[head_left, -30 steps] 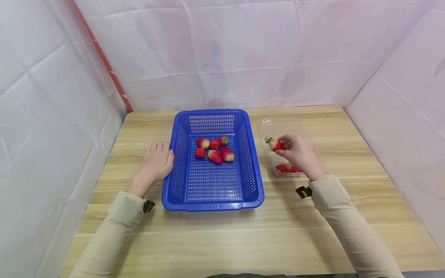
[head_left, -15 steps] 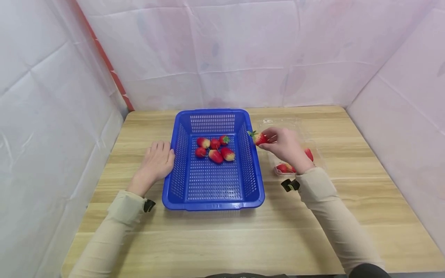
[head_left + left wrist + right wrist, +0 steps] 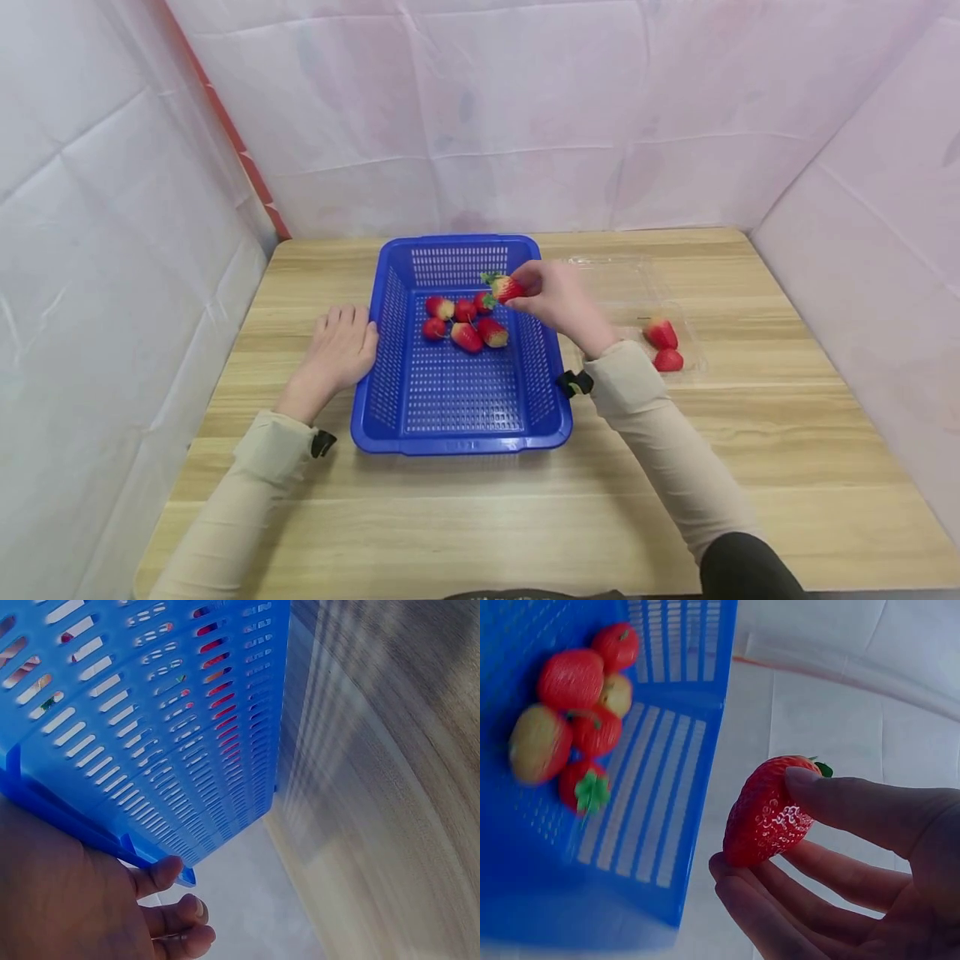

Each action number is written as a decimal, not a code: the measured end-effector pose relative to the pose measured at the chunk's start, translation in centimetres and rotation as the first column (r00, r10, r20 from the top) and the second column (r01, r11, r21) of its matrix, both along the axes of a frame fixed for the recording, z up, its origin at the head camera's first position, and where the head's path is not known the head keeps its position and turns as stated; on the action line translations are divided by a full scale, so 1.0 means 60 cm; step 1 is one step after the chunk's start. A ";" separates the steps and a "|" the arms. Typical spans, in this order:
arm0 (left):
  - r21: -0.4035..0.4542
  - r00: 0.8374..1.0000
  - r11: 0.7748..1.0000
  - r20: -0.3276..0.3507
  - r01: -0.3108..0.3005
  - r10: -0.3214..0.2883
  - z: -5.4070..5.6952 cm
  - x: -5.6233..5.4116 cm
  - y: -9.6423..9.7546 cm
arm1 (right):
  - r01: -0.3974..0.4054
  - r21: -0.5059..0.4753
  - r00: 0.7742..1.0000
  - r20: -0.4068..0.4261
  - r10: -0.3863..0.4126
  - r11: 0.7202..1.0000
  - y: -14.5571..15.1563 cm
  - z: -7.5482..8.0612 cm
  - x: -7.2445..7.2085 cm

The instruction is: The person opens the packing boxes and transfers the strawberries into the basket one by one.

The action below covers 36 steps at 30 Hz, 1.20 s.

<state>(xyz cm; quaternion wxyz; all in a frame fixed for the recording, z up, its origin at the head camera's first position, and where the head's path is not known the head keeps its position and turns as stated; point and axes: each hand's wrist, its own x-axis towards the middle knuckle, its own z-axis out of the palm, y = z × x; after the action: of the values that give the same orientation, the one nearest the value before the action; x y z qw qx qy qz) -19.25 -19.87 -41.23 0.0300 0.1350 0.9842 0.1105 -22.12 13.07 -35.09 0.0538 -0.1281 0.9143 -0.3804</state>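
My right hand (image 3: 562, 302) pinches a red strawberry (image 3: 506, 289) with a pale yellow top and green leaves, over the right side of the blue plastic basket (image 3: 461, 445). Thumb and fingertips hold the berry's sides in the right wrist view. At the basket's left side, my left hand (image 3: 337, 354) grips the rim (image 3: 82, 829), with a fingertip hooked under it in the left wrist view. Several small red fruits lie inside toward the back: strawberries (image 3: 467, 337), one with green leaves (image 3: 483, 302), and round stemmed fruits (image 3: 433, 328).
Right of the basket lies a clear plastic box (image 3: 693, 367) with its lid open. Two red fruits (image 3: 661, 333) show in it; my right forearm hides part of it. White fabric (image 3: 525, 108) hangs behind and along both sides of the wooden table (image 3: 465, 525).
My right hand has carried the strawberry leftward from above the clear box to over the basket. The left hand stays on the rim.
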 end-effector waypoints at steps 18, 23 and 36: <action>0.013 1.000 1.000 -0.001 -0.008 0.009 -0.004 0.005 0.000 | -0.074 0.056 0.996 0.063 0.070 0.996 -0.099 -0.029 -0.008; 0.015 1.000 1.000 -0.004 -0.008 0.008 -0.005 0.005 0.000 | -0.099 0.100 0.993 0.080 0.091 0.990 -0.121 -0.049 -0.005; 0.011 1.000 1.000 -0.008 -0.010 0.010 -0.005 0.006 -0.003 | -0.226 0.181 0.971 0.124 0.206 0.957 -0.155 -0.095 0.009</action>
<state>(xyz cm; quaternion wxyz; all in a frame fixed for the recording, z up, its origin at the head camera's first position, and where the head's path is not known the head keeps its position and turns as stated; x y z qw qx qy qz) -18.89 -20.04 -41.55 0.0247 0.1308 0.9844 0.1154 -21.61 3.75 -40.78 0.1550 -0.2013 0.9234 -0.2877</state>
